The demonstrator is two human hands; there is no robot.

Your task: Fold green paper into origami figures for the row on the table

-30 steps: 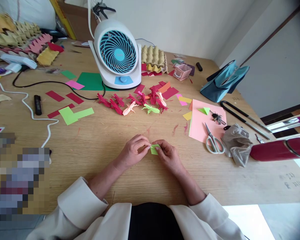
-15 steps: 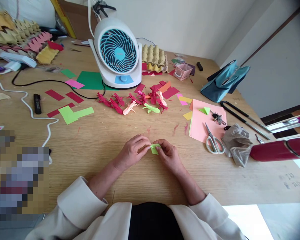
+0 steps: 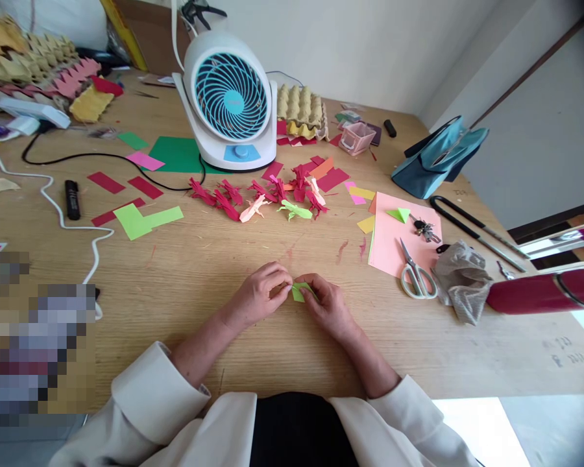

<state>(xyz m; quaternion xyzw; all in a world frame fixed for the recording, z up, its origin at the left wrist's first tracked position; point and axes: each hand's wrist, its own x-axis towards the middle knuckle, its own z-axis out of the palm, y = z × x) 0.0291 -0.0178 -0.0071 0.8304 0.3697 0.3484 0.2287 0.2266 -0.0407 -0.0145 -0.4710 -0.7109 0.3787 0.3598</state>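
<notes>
Between my hands, just above the table, is a small folded piece of light green paper [image 3: 298, 293]. My right hand [image 3: 327, 303] pinches its right side between thumb and fingers. At its left corner, my left hand [image 3: 267, 290] is closed in a pinch on the paper's edge; the fingertips hide the exact grip. Beyond my hands lies a row of folded paper figures: several dark red ones [image 3: 226, 205], a pale pink one [image 3: 254, 209] and a light green one [image 3: 295, 209].
A white fan [image 3: 231, 97] stands at the back. Green paper strips [image 3: 146, 221] lie left, near a black marker [image 3: 72, 200]. On the right are scissors [image 3: 417, 275], pink sheets [image 3: 389, 243], keys [image 3: 425, 230], a teal bag [image 3: 431, 162] and a red bottle [image 3: 535, 293].
My fingers and the green paper have shifted very slightly, with both hands still pinching it. The camera view has moved a little; the things on the table lie as before.
</notes>
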